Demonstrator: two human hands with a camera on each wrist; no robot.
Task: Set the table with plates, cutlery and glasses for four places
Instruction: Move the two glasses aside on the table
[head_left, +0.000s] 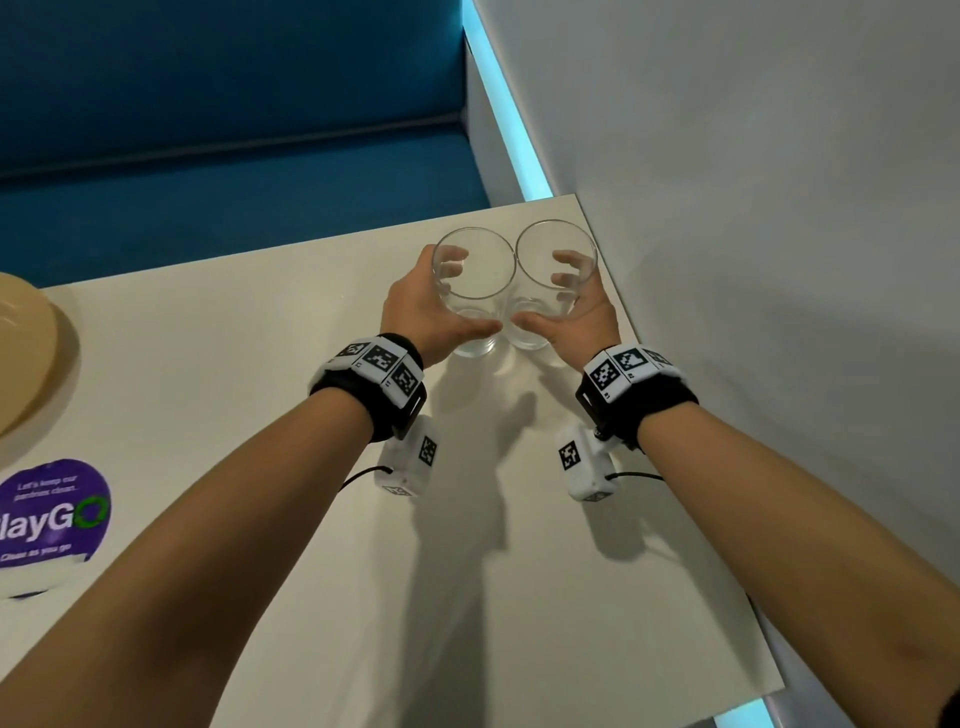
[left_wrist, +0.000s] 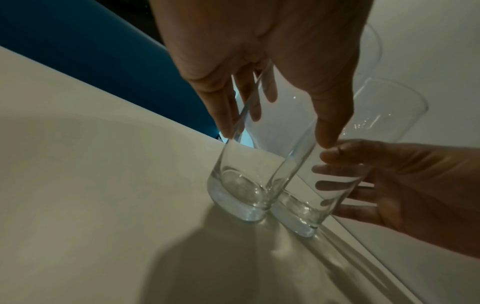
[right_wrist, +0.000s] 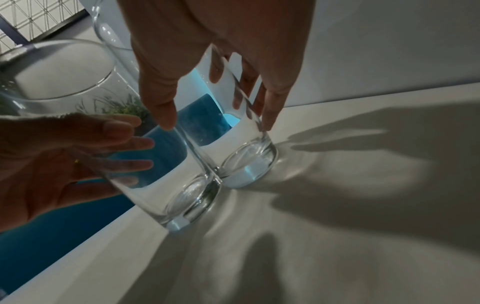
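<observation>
Two clear, empty glasses stand side by side at the far right corner of the white table (head_left: 260, 374). My left hand (head_left: 470, 296) wraps the left glass (head_left: 483, 249), fingers on its far side and thumb in front. My right hand (head_left: 545, 296) wraps the right glass (head_left: 558, 241) the same way. In the left wrist view my left hand (left_wrist: 272, 131) spans the left glass (left_wrist: 241, 185), and the right glass (left_wrist: 303, 207) stands against it. The right wrist view shows my right hand (right_wrist: 218, 121) around the right glass (right_wrist: 249, 160), beside the left glass (right_wrist: 171, 185). Both bases rest on the table.
A beige plate (head_left: 21, 353) lies at the table's left edge, with a purple sticker (head_left: 52, 514) below it. A blue bench (head_left: 234, 156) runs behind the table. A grey wall (head_left: 779, 208) and a cyan light strip (head_left: 514, 130) border the right side, close to the glasses.
</observation>
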